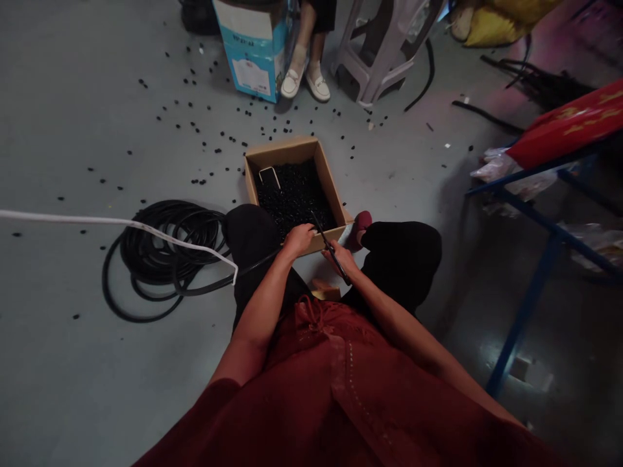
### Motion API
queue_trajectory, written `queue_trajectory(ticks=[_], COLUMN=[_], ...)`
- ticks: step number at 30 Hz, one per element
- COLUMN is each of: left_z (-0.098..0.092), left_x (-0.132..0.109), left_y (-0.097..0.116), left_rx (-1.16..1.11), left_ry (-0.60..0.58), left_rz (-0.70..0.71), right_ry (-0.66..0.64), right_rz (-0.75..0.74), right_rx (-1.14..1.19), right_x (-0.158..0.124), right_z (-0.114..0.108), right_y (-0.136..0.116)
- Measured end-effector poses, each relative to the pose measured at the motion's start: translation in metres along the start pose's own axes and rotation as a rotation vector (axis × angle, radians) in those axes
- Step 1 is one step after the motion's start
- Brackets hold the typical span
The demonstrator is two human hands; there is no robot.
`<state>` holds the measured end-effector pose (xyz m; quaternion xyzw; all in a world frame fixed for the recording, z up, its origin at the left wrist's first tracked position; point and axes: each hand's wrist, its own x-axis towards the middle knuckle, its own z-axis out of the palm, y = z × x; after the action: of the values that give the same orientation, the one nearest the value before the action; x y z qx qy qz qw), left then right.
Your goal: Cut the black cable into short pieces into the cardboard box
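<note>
My left hand [298, 240] grips a black rubber hose [253, 269] above the near rim of an open cardboard box [280, 152]. The hose runs back to a large coil [165, 259] on the floor to my left. My right hand [339, 257] holds long black-handled scissors [331, 250], their blades pointing over the box next to my left hand. The box is nearly full of short black hose pieces [296, 194]. A small pale rectangular item [269, 176] lies on top of them.
Black pieces [233, 136] are scattered across the grey floor. A white cable [121, 222] crosses the coil. Ahead stand a person's legs in white shoes [304, 84], a blue-and-white carton [253, 52] and a plastic stool [384, 55]. A blue metal rack [525, 259] stands to my right.
</note>
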<state>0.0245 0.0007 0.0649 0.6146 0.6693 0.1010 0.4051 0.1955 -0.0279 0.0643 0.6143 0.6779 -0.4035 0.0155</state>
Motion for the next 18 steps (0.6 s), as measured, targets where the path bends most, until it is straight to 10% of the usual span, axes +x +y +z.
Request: queue_trajectory(ticks=[18], left_z=[0.006], left_x=[0.005], left_y=[-0.008], left_rx=[0.038], left_ry=[0.036], left_rz=[-0.128], right_ry=[0.055], right_rz=[0.045], right_rx=[0.159], right_x=[0.008], right_z=[0.016], right_y=[0.023])
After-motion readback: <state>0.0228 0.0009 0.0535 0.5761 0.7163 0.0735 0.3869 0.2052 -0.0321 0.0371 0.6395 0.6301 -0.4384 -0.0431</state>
